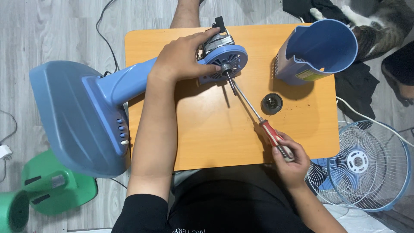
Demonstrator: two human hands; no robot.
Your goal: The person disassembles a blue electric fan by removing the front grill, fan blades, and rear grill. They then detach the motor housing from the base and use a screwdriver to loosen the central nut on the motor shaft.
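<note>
Orange low table (207, 142) on grey floorboards: left hand (183, 56) clamps the fan motor head (224, 62) near the far edge, right hand (290, 159) grips a red-handled screwdriver (252, 108), tip at the hub. Looks mid-unscrewing; the tip likely needs steady seating first.

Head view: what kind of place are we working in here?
Most likely a room at home, not a workshop. The person sits at a low orange table on a grey wood-look floor, a cat lies close by, and fan parts such as the wire guard lie around.
</note>
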